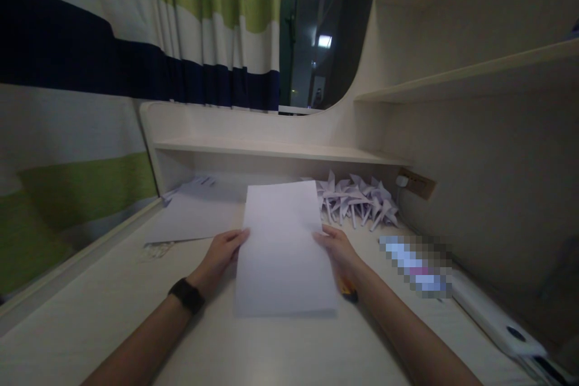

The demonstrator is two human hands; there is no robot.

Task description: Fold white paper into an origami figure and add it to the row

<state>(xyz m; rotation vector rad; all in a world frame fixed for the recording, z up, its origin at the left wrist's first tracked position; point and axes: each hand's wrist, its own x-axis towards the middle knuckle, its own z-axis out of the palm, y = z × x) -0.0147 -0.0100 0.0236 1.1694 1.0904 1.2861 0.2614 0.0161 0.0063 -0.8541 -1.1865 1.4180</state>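
A white sheet of paper (284,247) is held up over the desk, its long side running away from me. My left hand (227,248) grips its left edge, thumb on top and fingers underneath. On the opposite edge my right hand (338,246) pinches the paper in the same way. Whether it is one sheet or a few together I cannot tell. An orange and black object (348,291) lies partly hidden under my right wrist. Behind the sheet, to the right, is a pile of white paper pinwheels (353,198) with rolled paper sticks.
More white paper (199,211) lies at the back left, with small pale bits (158,250) by its near edge. On the right are a blurred-out phone-like screen (414,265) and a long white device (493,313). A low shelf (280,149) spans the desk's back; a plug (401,181) sits in the wall socket.
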